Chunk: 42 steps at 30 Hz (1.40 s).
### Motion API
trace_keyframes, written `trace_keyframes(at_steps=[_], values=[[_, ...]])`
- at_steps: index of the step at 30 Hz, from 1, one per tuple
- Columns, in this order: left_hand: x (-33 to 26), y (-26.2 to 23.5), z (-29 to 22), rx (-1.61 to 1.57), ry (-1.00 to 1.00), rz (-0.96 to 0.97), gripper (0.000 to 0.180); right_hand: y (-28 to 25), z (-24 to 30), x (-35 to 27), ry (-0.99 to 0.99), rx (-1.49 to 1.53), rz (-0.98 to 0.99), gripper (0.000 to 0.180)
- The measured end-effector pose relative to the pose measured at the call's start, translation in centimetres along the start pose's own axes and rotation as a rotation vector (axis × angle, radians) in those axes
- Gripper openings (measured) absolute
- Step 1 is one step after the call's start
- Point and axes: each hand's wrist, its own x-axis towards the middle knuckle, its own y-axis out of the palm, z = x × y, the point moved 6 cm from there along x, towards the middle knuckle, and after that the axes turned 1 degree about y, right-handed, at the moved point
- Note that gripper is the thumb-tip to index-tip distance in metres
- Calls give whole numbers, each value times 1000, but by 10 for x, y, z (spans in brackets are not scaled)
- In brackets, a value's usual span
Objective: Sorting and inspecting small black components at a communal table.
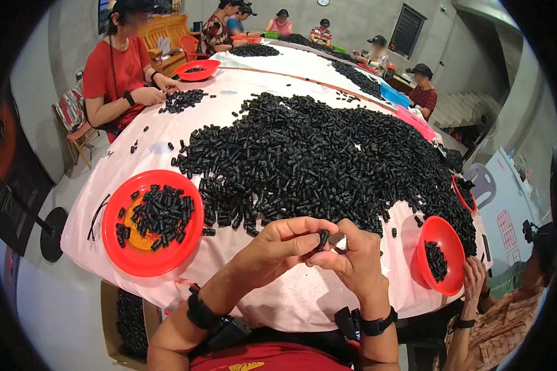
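Note:
Just above the near edge of the table, my two hands meet at the fingertips. My left hand (275, 247) pinches a small black cylindrical piece (323, 239) between thumb and fingers. My right hand (358, 260) is closed beside it, with a small greyish, shiny thing (336, 238) at its thumb and fingertips; its kind is too small to tell. Behind my hands spreads a large heap of similar black pieces (303, 154). To the left, a red round tray (114, 232) holds a loose pile of them.
A pale pink cloth (278, 303) covers the long table. A red bowl (455, 253) with black pieces stands at right, near a co-worker's hand (473, 278). A person in red (114, 74) sits at far left by another red bowl (198, 65). A cardboard box (110, 321) stands below the table.

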Motion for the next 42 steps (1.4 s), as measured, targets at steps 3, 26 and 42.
trace_keyframes(at_steps=[3, 26, 42], values=[[0, -4, 3, -20, -7, -2, 34, 1, 3, 1, -12, -15, -21, 48], [-1, -5, -2, 132, -1, 20, 33, -4, 9, 1, -102, -219, -53, 51], [1, -5, 0, 205, 10, 13, 29, -3, 5, -1, -142, -245, -102, 54]])
